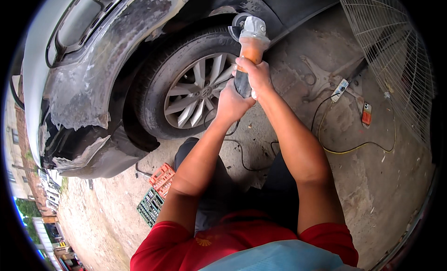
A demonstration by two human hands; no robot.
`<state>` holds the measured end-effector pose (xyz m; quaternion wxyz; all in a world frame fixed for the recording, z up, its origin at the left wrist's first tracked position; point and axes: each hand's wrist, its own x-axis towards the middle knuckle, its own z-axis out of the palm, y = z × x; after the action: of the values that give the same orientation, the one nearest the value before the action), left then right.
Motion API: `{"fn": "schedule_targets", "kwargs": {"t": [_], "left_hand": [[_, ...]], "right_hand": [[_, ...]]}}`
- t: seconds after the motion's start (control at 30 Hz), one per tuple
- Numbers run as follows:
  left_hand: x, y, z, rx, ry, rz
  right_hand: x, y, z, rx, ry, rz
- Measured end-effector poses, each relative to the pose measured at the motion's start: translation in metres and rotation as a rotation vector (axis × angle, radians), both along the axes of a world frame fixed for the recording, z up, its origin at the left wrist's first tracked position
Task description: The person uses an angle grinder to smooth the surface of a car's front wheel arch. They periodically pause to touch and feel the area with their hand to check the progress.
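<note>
My right hand (258,80) grips the body of an orange, silver and black angle grinder (251,51). My left hand (231,103) is wrapped round the grinder's lower handle, just below and left of my right. The grinder's guard and disc, at its head, are beside the dark wheel-arch edge (260,12); whether they touch cannot be told. Below the arch is a tire (153,94) with a silver alloy wheel (185,103). To the left, the car's fender (79,96) is scuffed and patched with grey, with ragged edges near the bumper.
A wire fan guard (396,61) stands at right. On the concrete (372,187) lie a metal stand (321,80), a power strip (339,90), an orange phone (367,115) and cords. Orange and green socket cases (150,204) lie lower left, near my legs.
</note>
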<state>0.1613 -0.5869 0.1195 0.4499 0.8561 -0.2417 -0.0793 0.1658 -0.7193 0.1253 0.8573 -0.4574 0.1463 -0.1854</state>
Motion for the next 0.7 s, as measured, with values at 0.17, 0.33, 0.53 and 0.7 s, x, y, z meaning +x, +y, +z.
{"fn": "schedule_targets", "kwargs": {"t": [0.17, 0.33, 0.53, 0.7], "left_hand": [[-0.009, -0.007, 0.01, -0.031, 0.037, 0.005], [-0.011, -0.009, 0.013, -0.038, 0.106, -0.042], [-0.013, -0.009, 0.006, -0.118, 0.057, -0.04], [-0.014, -0.008, 0.002, -0.088, 0.08, -0.009]], "right_hand": [[-0.004, -0.009, 0.007, -0.006, -0.005, 0.025], [-0.008, -0.018, 0.011, 0.07, 0.071, 0.017], [-0.007, -0.016, 0.018, 0.028, 0.014, 0.054], [-0.01, -0.013, 0.011, 0.064, 0.064, 0.036]]}}
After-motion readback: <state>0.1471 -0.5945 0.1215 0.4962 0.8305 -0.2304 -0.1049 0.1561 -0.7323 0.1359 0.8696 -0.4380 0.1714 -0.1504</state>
